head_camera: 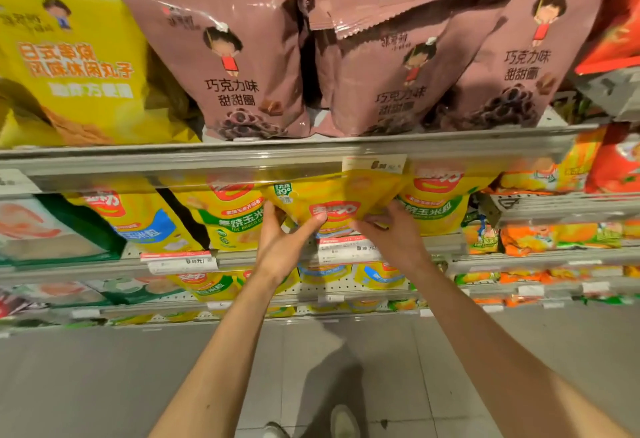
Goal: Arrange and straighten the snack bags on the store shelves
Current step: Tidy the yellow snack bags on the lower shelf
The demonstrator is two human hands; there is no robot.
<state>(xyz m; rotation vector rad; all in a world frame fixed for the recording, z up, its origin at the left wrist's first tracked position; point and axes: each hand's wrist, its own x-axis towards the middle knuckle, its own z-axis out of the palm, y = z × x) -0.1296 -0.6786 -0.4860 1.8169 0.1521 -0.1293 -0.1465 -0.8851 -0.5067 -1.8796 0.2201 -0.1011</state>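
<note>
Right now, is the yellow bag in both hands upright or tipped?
Tipped. The yellow bag slants, with the left hand and right hand pinching its lower edge.

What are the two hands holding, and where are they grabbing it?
Both hands hold one yellow snack bag by its lower edge: the left hand grips the lower left corner, thumb on the front, and the right hand pinches the lower right corner.

A white price tag (374, 163) hangs on the shelf edge just above the hands. Two more price tags sit lower: one (180, 261) to the left of the hands, one (348, 248) between them. Far below the hands is the grey tiled floor (86, 385), and a light shoe (343, 422) stands on it.
</note>
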